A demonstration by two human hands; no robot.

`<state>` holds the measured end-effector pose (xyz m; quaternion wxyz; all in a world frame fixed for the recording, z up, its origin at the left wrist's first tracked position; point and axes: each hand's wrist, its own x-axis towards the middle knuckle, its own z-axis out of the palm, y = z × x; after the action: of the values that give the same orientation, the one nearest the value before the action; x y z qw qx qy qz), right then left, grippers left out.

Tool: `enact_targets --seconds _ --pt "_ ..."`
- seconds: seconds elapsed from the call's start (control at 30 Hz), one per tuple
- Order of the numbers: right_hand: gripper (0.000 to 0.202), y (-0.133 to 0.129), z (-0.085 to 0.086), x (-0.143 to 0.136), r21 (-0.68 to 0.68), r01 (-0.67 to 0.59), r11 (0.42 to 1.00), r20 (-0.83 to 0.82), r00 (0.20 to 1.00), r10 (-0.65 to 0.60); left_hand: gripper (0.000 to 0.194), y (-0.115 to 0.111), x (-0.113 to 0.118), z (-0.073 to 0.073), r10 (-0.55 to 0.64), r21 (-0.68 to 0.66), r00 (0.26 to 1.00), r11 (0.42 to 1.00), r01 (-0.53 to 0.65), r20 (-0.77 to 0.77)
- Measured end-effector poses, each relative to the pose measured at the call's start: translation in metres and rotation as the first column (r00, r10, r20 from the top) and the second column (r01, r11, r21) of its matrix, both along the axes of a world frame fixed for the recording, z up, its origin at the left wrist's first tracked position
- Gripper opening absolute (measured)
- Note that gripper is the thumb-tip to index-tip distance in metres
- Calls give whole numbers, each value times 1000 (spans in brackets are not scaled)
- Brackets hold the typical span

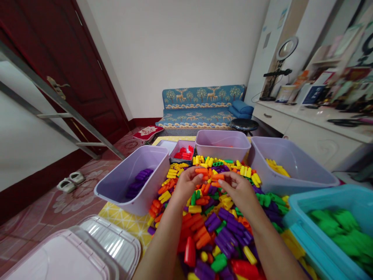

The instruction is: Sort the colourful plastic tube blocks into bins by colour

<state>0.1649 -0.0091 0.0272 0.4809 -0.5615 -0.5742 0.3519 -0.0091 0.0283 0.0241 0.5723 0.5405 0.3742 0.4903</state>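
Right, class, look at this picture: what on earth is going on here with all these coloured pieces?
A person's left hand and right hand each pinch an orange piece above a big mixed pile of coloured plastic pieces. Tubs ring the pile: a lilac tub with purple pieces, another lilac tub with yellow pieces, a small grey tray with red pieces, and a blue tub with green pieces.

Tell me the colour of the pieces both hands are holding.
Orange. The left hand and right hand each pinch orange pieces, clearest in the head view.
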Motion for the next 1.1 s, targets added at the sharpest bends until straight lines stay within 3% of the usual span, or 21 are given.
enact_targets --seconds 0.13,0.27,0.37,0.43,0.5,0.57,0.63,0.7,0.77,0.83,0.9,1.0,1.03,1.1 --pt "24 0 0 -1 -14 -5 1000 -5 1000 5 44 -4 -4 9 -30 -64 999 997 31 20" --pt "25 0 2 -4 3 -35 999 -15 999 35 47 -4 -4 9 -53 -73 998 996 51 -23" --pt "22 -3 3 0 -4 -124 992 29 992 124 46 -3 -5 3 -46 -22 982 999 43 -184" --pt "16 -5 2 8 -48 -200 979 153 967 205 45 -2 -7 -1 13 63 927 998 11 -376" --pt "11 -7 1 17 -92 -244 965 303 917 261 41 -2 -9 -2 88 152 829 988 -4 -553" --pt "5 -7 2 24 -121 -236 964 348 900 264 36 -3 -11 -1 136 208 722 978 11 -678" --pt "7 -6 6 24 -89 -147 985 189 969 161 34 -5 -11 1 161 239 637 970 37 -754" --pt "24 -6 13 18 38 5 999 -134 991 0 34 -5 -11 2 172 253 587 966 56 -791" --pt "41 -7 20 10 196 169 966 -418 906 -74 35 -6 -11 2 179 265 569 962 71 -803" --pt "49 -7 24 6 262 247 933 -514 854 -82 36 -6 -11 2 192 278 547 957 78 -814" --pt "45 -5 22 9 206 218 954 -432 895 -111 39 -6 -12 2 215 285 504 956 66 -837" --pt "33 0 8 24 74 112 991 -32 993 -110 42 -8 -17 5 247 281 404 959 27 -881" --pt "29 2 3 29 51 105 993 137 984 -111 43 -9 -19 7 258 282 370 959 12 -893" --pt "22 4 -5 37 -6 112 994 443 891 -97 44 -12 -23 11 274 283 304 959 -17 -912"
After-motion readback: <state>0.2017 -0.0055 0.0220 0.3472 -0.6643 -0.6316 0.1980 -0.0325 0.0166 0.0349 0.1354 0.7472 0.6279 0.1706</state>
